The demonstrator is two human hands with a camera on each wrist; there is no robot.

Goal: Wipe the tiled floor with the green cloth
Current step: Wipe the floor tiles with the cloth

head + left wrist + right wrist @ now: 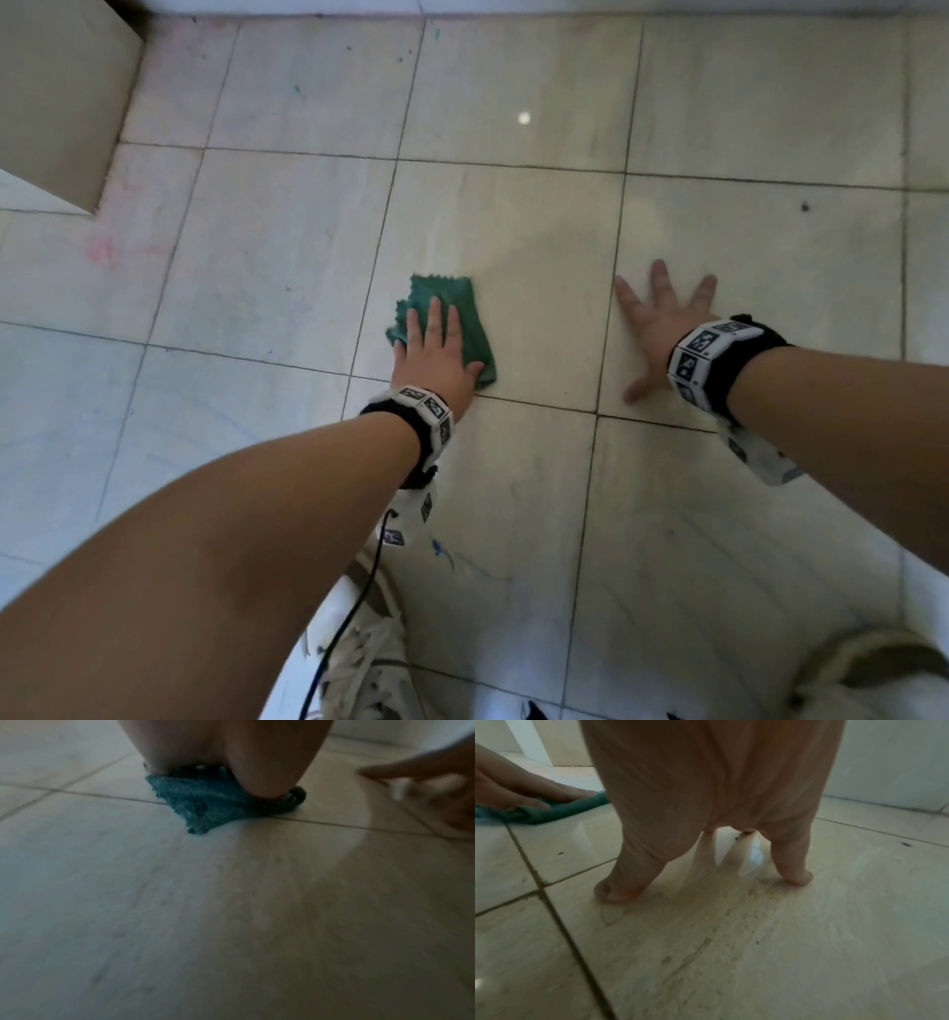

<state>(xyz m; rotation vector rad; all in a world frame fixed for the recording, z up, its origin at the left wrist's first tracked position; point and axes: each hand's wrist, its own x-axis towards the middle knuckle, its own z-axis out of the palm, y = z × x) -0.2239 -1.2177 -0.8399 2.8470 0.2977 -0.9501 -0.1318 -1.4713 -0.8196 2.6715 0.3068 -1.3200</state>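
A crumpled green cloth (452,308) lies on the pale tiled floor (539,246) near the middle of the head view. My left hand (436,344) presses flat on it with straight fingers; the cloth (218,807) sticks out from under the palm in the left wrist view. To the right, my right hand (662,318) rests spread on a bare tile, fingers splayed, holding nothing. In the right wrist view its fingertips (798,878) touch the floor (731,943), and the cloth (559,811) shows at the left under the left hand (526,787).
A beige cabinet corner (61,103) stands at the upper left. A wall base (513,5) runs along the top. Pink smears (102,252) and small dark specks (804,207) mark the tiles. My shoes (359,668) and a black cable (354,606) are at the bottom.
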